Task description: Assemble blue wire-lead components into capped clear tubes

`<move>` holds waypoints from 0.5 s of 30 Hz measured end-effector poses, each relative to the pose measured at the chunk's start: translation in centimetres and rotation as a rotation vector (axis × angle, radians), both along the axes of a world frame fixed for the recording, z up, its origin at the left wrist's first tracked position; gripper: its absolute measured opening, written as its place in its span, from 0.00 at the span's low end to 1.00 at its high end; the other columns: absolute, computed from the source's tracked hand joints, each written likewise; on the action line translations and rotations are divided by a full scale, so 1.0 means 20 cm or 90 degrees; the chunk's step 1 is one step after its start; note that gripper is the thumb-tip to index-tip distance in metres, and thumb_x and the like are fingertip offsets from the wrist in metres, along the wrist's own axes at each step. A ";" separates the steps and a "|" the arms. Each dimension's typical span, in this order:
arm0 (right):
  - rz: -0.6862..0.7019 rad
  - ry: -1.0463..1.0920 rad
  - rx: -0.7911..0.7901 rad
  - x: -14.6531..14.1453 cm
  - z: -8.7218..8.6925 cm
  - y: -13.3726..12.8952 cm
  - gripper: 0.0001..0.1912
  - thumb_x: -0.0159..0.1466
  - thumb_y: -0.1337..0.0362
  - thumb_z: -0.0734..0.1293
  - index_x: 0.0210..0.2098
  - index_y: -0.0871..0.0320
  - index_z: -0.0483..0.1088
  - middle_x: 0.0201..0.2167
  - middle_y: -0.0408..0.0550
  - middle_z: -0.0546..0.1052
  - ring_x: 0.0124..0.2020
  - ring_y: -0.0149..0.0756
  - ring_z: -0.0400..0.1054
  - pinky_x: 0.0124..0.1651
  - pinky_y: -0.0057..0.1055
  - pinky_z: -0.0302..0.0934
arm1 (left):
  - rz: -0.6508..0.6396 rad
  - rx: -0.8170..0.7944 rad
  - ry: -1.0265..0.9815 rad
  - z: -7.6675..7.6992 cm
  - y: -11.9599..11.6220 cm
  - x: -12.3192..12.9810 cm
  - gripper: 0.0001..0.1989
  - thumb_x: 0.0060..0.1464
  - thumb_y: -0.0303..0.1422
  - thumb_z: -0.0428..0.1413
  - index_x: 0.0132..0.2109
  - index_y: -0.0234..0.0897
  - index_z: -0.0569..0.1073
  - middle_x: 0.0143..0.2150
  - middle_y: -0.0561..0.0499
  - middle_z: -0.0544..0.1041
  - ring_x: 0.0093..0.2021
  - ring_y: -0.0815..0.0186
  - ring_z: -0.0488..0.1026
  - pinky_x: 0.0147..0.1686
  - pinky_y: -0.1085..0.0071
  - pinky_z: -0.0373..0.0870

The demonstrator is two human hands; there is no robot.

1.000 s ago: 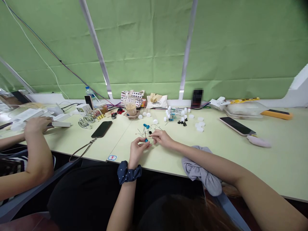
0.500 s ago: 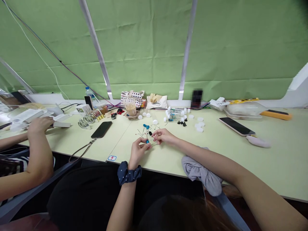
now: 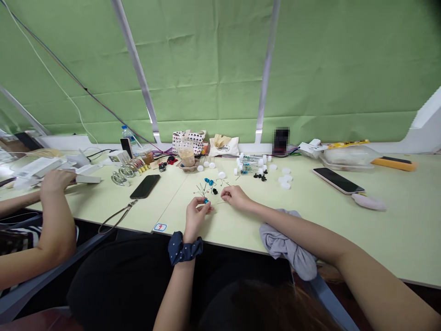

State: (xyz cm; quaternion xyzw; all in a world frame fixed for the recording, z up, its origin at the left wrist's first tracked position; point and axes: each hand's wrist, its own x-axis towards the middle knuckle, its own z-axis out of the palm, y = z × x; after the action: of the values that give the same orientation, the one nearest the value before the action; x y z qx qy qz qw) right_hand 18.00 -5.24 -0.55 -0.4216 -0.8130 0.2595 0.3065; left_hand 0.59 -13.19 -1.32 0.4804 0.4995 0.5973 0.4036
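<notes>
One blue piece [image 3: 206, 201] pinched in left hand [image 3: 195, 217], right hand's [image 3: 237, 198] grip unclear, one navy scrunchie [image 3: 184, 248]

A person's bare left hand [image 3: 195, 215] shifts leftward with the small, glossy blue round piece [image 3: 206, 201] in its pinch as the bare right hand [image 3: 238, 198] draws off to the right, widening the stretch of pale yellow-green tabletop [image 3: 219, 215] between the two

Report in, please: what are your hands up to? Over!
Left hand pinches blue ball. Right hand apart from it, grip too small to tell. Black bits and more blue balls close beyond.
</notes>
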 end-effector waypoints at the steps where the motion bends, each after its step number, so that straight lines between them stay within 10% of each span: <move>1: -0.014 -0.043 0.026 0.01 0.01 0.00 0.07 0.55 0.74 0.65 0.27 0.60 0.75 0.24 0.45 0.76 0.26 0.30 0.69 0.33 0.27 0.62 | 0.005 0.004 -0.004 0.01 0.00 0.00 0.19 0.42 0.39 0.64 0.38 0.34 0.69 0.37 0.46 0.74 0.29 0.64 0.77 0.28 0.71 0.71; 15: -0.421 -0.412 0.016 0.50 0.24 0.34 0.12 0.61 0.68 0.63 0.43 0.65 0.73 0.45 0.64 0.73 0.46 0.47 0.69 0.44 0.34 0.59 | 0.021 0.010 -0.077 0.02 -0.01 -0.03 0.19 0.43 0.39 0.63 0.41 0.32 0.73 0.43 0.40 0.78 0.44 0.61 0.74 0.36 0.72 0.68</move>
State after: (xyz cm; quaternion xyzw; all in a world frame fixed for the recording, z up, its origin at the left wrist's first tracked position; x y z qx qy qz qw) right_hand 27.97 1.60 4.23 -0.7137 -0.6920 -0.0071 0.1084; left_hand -0.06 -13.48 -0.94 0.4383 0.4776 0.6355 0.4195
